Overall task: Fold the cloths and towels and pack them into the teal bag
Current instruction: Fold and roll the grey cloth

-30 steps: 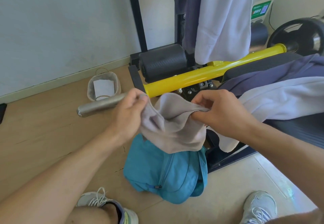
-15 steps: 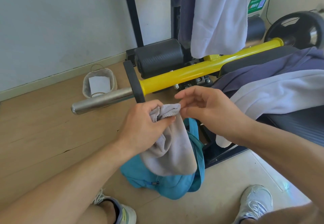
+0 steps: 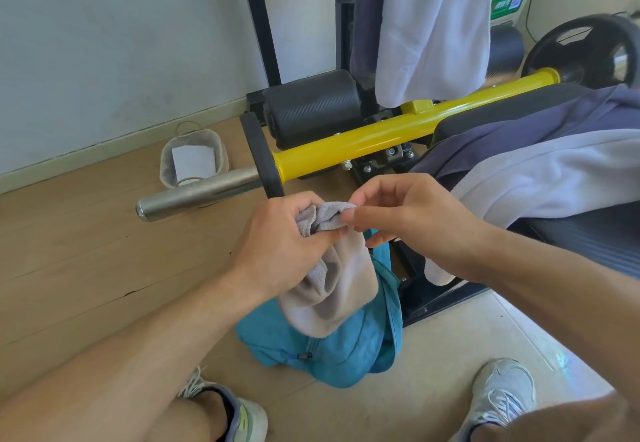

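2 hands meet on 1 small beige cloth [image 3: 329, 289], held in the air just above the teal bag [image 3: 346, 351] that lies slumped on the floor. The left hand [image 3: 287, 247] has its grip clenched round the bunched top corners, thumb pressed across the terry edge. The right hand [image 3: 401, 213] has its fingertips at that same top edge; whether they pinch the cloth or only touch it, I cannot tell, and its lower fingers are spread free.

The cloth looks light, soft and limp: it sags into a rounded pouch under its own weight, so it will hold no fold unless pinned. The hemmed corners give the firmest hold, and a 2-corner pinch should let it hang flat.

Its long axis runs near vertical, gathered end up at the hands, folded bottom pointing down at the bag and overlapping it in view; contact cannot be told.

Further right, a navy cloth [image 3: 491, 136] and a white towel [image 3: 540, 171] are draped over the black bench [image 3: 588, 240], and another white towel [image 3: 433, 22] hangs from the frame above, all seemingly unfolded
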`<action>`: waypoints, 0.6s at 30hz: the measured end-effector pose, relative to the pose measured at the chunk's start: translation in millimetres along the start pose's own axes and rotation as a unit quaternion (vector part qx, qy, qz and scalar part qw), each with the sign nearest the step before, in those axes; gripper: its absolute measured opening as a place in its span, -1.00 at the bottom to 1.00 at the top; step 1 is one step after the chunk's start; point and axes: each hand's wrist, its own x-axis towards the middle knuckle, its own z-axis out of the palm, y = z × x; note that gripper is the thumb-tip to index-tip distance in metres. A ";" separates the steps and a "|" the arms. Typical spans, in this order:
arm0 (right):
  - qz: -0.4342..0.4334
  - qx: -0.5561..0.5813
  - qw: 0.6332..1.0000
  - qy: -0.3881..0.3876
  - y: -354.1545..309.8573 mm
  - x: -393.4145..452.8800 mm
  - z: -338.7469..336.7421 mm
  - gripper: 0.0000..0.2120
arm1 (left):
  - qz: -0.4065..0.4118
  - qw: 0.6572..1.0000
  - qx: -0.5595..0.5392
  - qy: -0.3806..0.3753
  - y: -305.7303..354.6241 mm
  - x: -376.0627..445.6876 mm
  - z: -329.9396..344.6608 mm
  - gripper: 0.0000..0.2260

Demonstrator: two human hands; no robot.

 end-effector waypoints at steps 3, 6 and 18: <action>0.010 -0.006 0.998 0.060 -0.6 0.8 0.2 -0.90 | 0.012 1.000 0.008 0.016 0.1 0.4 0.1 -0.85; 0.000 -0.030 0.993 0.115 0.8 0.5 1.8 -0.88 | 0.038 0.999 0.017 0.009 -0.1 0.2 1.4 -0.84; -0.045 -0.205 0.975 0.075 7.7 3.3 -7.4 -0.88 | 0.094 0.995 0.029 -0.010 -3.6 -1.3 2.5 -0.83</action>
